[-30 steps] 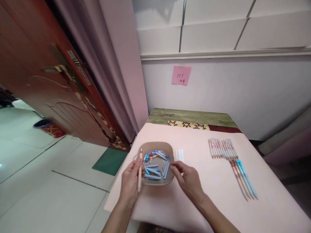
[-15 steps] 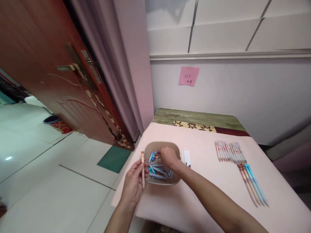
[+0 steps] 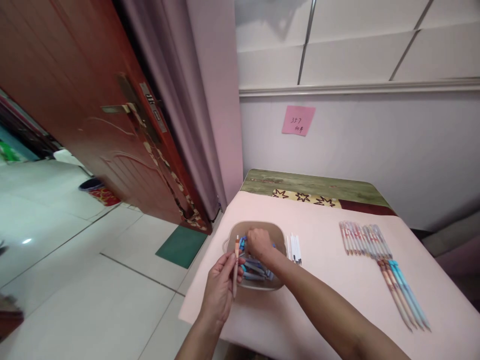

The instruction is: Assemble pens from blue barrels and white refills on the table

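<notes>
My left hand [image 3: 221, 285] is closed around a peach pen barrel [image 3: 235, 272] with a brown band near its top. The barrel stands nearly upright at the box's left side, and a thin pale tip shows at its upper end. Inside the beige plastic box [image 3: 279, 232] lie several blue and lilac pen parts [image 3: 257, 272]. My right hand [image 3: 259, 242] reaches into this box from the right with its fingers curled downward. Its fingertips are hidden, so what they grip cannot be made out.
Thin white refills [image 3: 295, 248] lie right of the box. Farther right, a row of pale pens [image 3: 363, 239] lies above several brown and blue pens [image 3: 405, 295]. The pink-covered table [image 3: 326, 310] meets the wall, which bears a pink note [image 3: 299, 120]. A wooden door [image 3: 123, 150] stands left.
The barrel in my left hand now shows a thin pale tip at its top. My right hand stays in the box, fingers more curled. The whole view has shifted slightly.
</notes>
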Demonstrator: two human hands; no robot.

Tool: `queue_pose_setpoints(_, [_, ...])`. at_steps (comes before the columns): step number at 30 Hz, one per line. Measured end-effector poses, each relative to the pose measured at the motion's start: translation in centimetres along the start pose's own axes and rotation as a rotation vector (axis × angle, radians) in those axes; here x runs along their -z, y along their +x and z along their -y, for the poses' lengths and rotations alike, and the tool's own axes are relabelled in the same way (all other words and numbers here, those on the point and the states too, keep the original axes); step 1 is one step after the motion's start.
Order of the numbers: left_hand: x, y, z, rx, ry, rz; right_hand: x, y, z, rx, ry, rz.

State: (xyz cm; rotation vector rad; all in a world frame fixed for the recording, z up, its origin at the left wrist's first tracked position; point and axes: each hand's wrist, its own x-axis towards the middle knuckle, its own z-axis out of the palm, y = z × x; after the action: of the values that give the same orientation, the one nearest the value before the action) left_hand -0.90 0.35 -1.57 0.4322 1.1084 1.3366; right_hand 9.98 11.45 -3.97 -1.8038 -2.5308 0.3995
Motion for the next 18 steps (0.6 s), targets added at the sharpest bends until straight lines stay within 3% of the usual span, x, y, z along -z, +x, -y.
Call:
queue_pose_setpoints(5, [-0.2,-0.2,0.0,-0.008,0.119,0.050,2.1,-3.3,-2.6,0.007,0.372,-0.140])
queue_pose_setpoints(10, [-1.8,-0.8,0.4,-0.063,0.309,0.119,4.6,-8.3,-5.6,0.057,1.334,-0.216])
queue_pose_setpoints(13, [-2.9,-1.2,0.7,-0.112,0.427,0.155,5.9,-10.9,-6.5,0.074,1.415,-0.201])
queue_pose_setpoints(18, [-3.9,-2.1,1.2,-0.170,0.535,0.221,6.4,-13.4,-7.1,0.140,1.320,-0.389])
